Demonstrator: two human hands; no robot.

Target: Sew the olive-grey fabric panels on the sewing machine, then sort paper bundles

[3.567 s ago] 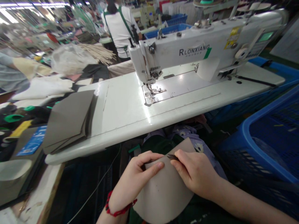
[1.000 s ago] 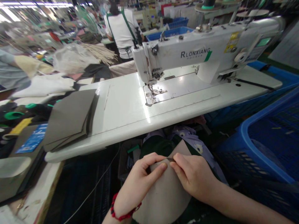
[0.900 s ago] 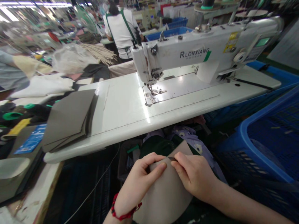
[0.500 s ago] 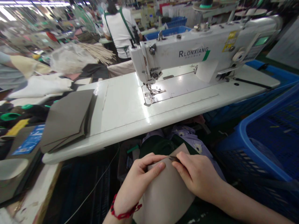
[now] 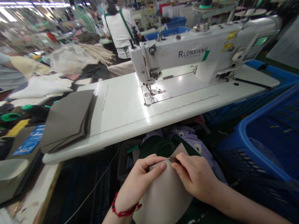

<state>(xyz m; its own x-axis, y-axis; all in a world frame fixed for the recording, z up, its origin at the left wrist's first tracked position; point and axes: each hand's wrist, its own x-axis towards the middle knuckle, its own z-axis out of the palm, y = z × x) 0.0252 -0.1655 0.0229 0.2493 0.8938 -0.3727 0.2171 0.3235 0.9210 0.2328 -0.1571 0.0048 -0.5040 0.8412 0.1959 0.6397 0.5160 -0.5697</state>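
Panel of pale grey-beige sheet (image 5: 167,196), held in a curve above the seated person's lap, with its lower part nearest the viewer. The left hand (image 5: 144,174), a red-and-black bracelet (image 5: 125,214) at its wrist, pinches the upper edge, thumb flat on the near face and fingers behind. The right hand (image 5: 196,172) grips a small dark tool (image 5: 174,160) narrowly between thumb and fingers, its tip at the same edge, just beside the left thumb; the tool's exact kind cannot be told. The sheet bows smoothly rather than slumping, which suggests a light, thin material, pliable but springy; its even face may slip a little under dry fingers and would probably take a crease or scratch more readily than a tear. The sound hold is therefore a flat pinch on the rim close to the tool, with the broad curve left unfolded. Under the panel lies a dark green apron (image 5: 154,147); to the right stands a blue basket (image 5: 244,133). Beyond, a white table (image 5: 121,109) bears a stack of darker grey-brown panels (image 5: 67,118) and a sewing machine (image 5: 173,54); farther off, a co-worker in white (image 5: 120,29) faces away.
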